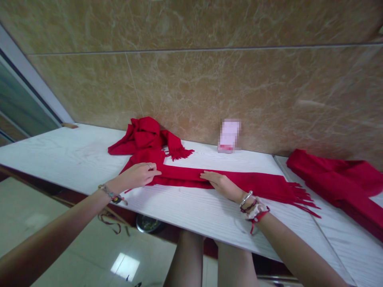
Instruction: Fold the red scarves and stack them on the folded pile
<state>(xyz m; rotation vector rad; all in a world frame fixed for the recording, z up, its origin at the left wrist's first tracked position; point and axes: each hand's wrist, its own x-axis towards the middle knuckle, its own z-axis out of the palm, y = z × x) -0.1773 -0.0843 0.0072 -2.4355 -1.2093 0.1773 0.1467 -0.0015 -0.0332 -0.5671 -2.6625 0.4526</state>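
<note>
A red fringed scarf [182, 173] lies in a long, narrow lengthwise fold along the white table, its tassels at the right end. My left hand [138, 174] is on the left part of this strip, fingers bent and closed on the cloth. Farther right, my right hand [224, 184] rests on the folded strip with fingers stretched out and lying flat. Behind my left hand is a loose heap of red cloth [146, 133] with a fringed end; it seems to run into the strip.
Another red cloth [335, 179] lies loosely at the right of the white table [191, 207]. A pink, blurred-out object [229, 135] leans on the brown marbled wall [191, 87]. Below the front edge, a round metal-rimmed bowl [149, 224] and my legs show.
</note>
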